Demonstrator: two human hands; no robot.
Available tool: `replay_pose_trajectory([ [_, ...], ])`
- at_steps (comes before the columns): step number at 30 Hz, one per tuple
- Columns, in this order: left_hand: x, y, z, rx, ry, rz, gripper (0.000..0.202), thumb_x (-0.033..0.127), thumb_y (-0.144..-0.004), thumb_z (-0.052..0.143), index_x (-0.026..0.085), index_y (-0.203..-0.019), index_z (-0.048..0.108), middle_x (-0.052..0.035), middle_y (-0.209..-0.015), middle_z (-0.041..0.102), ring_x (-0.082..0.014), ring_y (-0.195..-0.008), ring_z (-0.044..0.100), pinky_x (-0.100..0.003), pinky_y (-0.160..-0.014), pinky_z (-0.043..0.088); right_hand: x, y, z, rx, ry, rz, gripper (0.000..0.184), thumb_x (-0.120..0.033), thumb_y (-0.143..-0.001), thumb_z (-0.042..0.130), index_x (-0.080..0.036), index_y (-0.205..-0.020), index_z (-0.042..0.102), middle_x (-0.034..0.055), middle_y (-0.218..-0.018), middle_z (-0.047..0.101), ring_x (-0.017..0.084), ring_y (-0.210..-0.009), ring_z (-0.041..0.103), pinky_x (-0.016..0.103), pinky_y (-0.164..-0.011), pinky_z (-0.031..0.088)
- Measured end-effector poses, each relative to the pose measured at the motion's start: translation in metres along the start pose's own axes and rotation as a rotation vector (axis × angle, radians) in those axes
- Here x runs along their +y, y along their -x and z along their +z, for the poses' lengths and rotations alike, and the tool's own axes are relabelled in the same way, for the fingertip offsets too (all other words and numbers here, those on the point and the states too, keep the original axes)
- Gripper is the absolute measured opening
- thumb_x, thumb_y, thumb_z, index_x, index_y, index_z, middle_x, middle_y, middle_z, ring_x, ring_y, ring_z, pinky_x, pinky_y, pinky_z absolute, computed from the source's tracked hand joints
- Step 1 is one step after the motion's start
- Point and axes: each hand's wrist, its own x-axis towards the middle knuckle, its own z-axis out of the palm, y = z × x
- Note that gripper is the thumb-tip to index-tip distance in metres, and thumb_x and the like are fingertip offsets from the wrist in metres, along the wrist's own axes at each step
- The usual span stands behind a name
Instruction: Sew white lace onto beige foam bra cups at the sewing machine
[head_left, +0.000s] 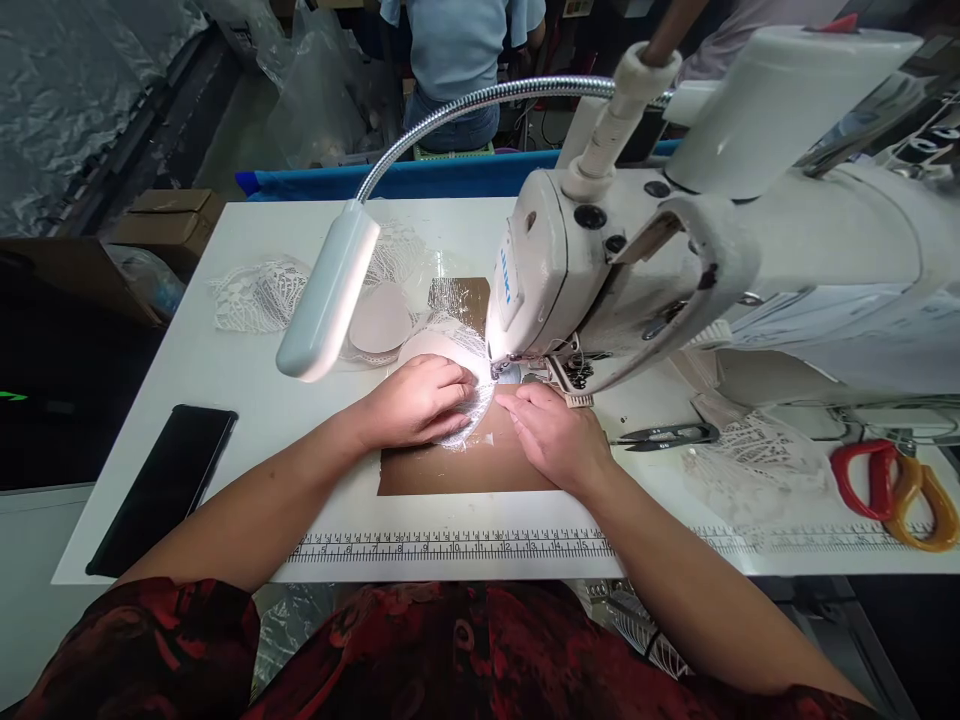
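Note:
A round white lace piece [474, 415] lies under the needle area of a white sewing machine [525, 270]. My left hand [420, 400] rests on its left part, fingers bent and pressed onto the lace. At its right edge, just in front of the presser foot [501, 372], my right hand [551, 430] is closed, with thumb and index finger pinched at the rim. The fingertips partly hide what they grip. Beneath both hands is a brown sheet [442, 472] on the white table [337, 500].
More lace pieces [262, 295] and a round pale pad [380, 318] lie behind my left hand, under a lamp [328, 290]. Thread snips [667, 436], scissors [892, 490] and lace scraps [772, 450] lie right. A black phone [165, 485] lies left. Another person [457, 60] sits beyond.

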Motion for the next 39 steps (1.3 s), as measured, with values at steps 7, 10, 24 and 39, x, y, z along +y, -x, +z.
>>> replay_pose_trajectory([
  [7, 0.003, 0.0, 0.003, 0.061, 0.038, -0.12, 0.028, 0.026, -0.095, 0.041, 0.015, -0.077, 0.058, -0.0071, -0.08, 0.061, -0.0168, -0.075, 0.053, -0.031, -0.071, 0.043, 0.001, 0.001, 0.001, -0.012, -0.013, -0.003, 0.033, -0.02, -0.089, 0.043, -0.025, -0.11, 0.068, 0.0032, -0.085, 0.064, 0.014, -0.07, 0.05, 0.027, -0.055, 0.027],
  [10, 0.002, 0.001, 0.001, 0.057, 0.104, -0.137, 0.027, 0.026, -0.095, 0.04, 0.015, -0.078, 0.058, -0.0068, -0.081, 0.061, -0.0167, -0.076, 0.053, -0.031, -0.072, 0.044, 0.001, 0.0, 0.0, -0.008, -0.025, -0.023, 0.037, -0.017, -0.088, 0.043, -0.026, -0.116, 0.065, 0.0031, -0.086, 0.064, 0.015, -0.074, 0.051, 0.027, -0.056, 0.029],
  [24, 0.001, 0.004, 0.003, -0.072, 0.0, 0.079, 0.034, 0.03, -0.094, 0.045, 0.015, -0.122, 0.058, -0.0108, -0.13, 0.059, -0.026, -0.113, 0.054, -0.041, -0.093, 0.042, -0.004, 0.001, -0.006, -0.064, 0.044, -0.088, 0.044, -0.007, -0.078, 0.046, -0.025, -0.113, 0.066, 0.0036, -0.084, 0.058, 0.017, -0.074, 0.043, 0.029, -0.059, 0.025],
  [39, 0.009, 0.001, 0.008, -0.015, -0.055, -0.047, 0.04, 0.032, -0.095, 0.04, 0.012, -0.126, 0.057, -0.0126, -0.132, 0.057, -0.0273, -0.106, 0.054, -0.043, -0.089, 0.042, -0.004, -0.005, -0.002, -0.032, 0.085, 0.014, 0.044, -0.011, -0.084, 0.044, -0.028, -0.119, 0.063, 0.0054, -0.084, 0.062, 0.021, -0.081, 0.048, 0.031, -0.062, 0.029],
])
